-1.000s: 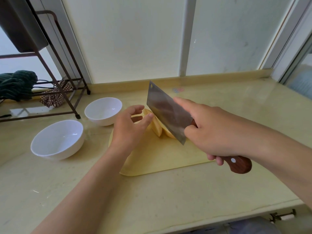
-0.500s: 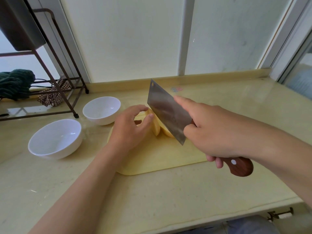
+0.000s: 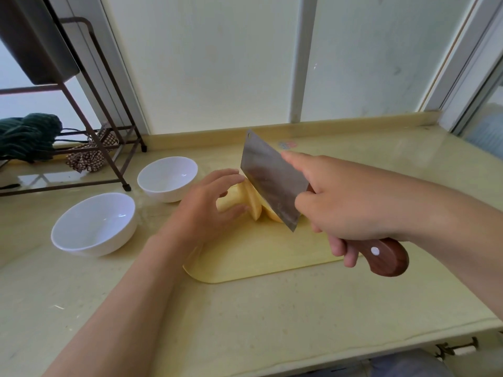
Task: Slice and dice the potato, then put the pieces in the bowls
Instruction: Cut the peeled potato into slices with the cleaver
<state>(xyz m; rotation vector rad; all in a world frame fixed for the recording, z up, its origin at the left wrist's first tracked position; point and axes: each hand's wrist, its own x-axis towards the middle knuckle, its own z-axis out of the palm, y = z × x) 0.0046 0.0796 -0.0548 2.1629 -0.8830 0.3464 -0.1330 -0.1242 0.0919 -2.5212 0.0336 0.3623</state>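
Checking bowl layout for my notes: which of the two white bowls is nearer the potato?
The rear bowl, by the rack foot, just left of the potato; the front bowl sits farther left, nearer the camera.

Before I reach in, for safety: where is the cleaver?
Head view, right of centre: the right hand grips the cleaver, its blade tilted against the potato on the cutting board.

Pale part-sliced potato (image 3: 251,206) on yellow board (image 3: 258,258); white near bowl (image 3: 95,244), far bowl (image 3: 163,195) upright at L.
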